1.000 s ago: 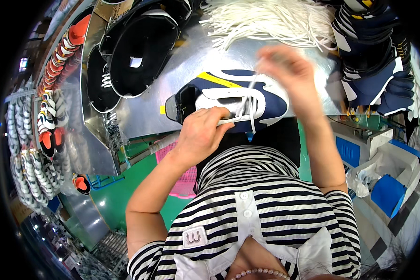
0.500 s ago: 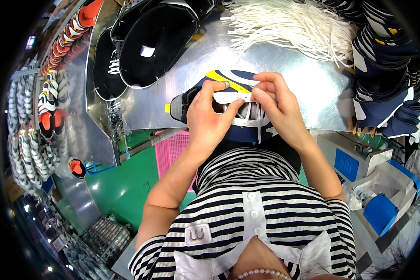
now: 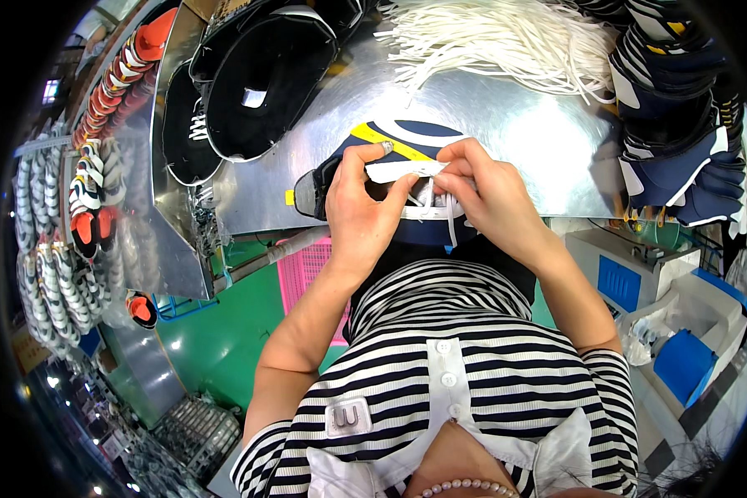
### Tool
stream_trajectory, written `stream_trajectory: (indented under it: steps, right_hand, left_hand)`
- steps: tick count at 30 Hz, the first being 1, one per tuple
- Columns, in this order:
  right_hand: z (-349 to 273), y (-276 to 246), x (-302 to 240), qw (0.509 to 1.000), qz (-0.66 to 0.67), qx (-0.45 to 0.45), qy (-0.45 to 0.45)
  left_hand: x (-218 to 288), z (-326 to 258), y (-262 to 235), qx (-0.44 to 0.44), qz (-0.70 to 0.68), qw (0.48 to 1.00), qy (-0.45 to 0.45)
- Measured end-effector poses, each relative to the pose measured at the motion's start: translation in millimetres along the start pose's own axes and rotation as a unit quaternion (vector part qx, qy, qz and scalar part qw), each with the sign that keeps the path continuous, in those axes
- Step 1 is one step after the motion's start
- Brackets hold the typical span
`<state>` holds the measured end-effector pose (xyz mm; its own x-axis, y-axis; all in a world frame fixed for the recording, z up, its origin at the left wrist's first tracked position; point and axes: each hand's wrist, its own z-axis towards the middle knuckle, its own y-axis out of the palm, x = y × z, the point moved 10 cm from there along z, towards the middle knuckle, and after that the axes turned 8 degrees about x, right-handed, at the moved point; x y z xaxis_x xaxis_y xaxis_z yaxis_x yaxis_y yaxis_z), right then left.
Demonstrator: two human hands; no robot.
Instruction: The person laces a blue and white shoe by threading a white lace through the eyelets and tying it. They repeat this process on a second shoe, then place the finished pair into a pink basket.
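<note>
A navy shoe upper [image 3: 427, 131] with yellow and white stripes lies at the table's near edge, its grey-and-black heel end to the left. My left hand [image 3: 358, 212] grips its white eyelet strip [image 3: 386, 172] between thumb and forefinger, holding the strip raised. At the strip's right end, my right hand [image 3: 498, 199] has thumb and forefinger pinched together at a white shoelace [image 3: 452, 217]. The lace crosses the upper's opening and a loose length hangs toward me. My fingertips partly hide the lace end and the eyelets.
A heap of white laces [image 3: 498, 50] lies at the back of the metal table [image 3: 307, 195]. Stacked navy uppers [image 3: 681, 183] stand on the right. Black uppers [image 3: 266, 91] lie back left. Below are a pink basket [image 3: 303, 278] and a grey-and-blue machine [image 3: 631, 274].
The white strip is now lifted and tilted by my left hand. My right fingers have closed in on the strip's right end. The whole view has shifted slightly.
</note>
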<state>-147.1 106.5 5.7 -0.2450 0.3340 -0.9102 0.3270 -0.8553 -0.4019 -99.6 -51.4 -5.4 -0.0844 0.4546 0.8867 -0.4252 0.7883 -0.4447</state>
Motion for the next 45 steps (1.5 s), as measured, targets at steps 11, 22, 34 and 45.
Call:
stream_trajectory:
  steps: [11,22,34,45]
  right_hand:
    - [3.8,-13.1,-29.6,0.983,-0.174,0.007,-0.060]
    - [-14.4,-47.6,21.3,0.982,-0.094,0.165,0.001]
    - [-59.7,-11.6,-22.3,0.977,-0.181,0.015,-0.111]
    - [-31.2,-32.2,38.7,0.974,0.161,0.106,0.121]
  left_hand:
    - [-2.7,-2.4,7.5,-0.026,-0.225,0.969,-0.098]
    - [7.5,9.8,5.7,-0.097,-0.205,0.968,-0.107]
    - [64.4,-6.6,22.5,-0.054,0.165,0.957,0.233]
    - [98.3,-19.2,24.2,-0.070,0.094,0.954,0.276]
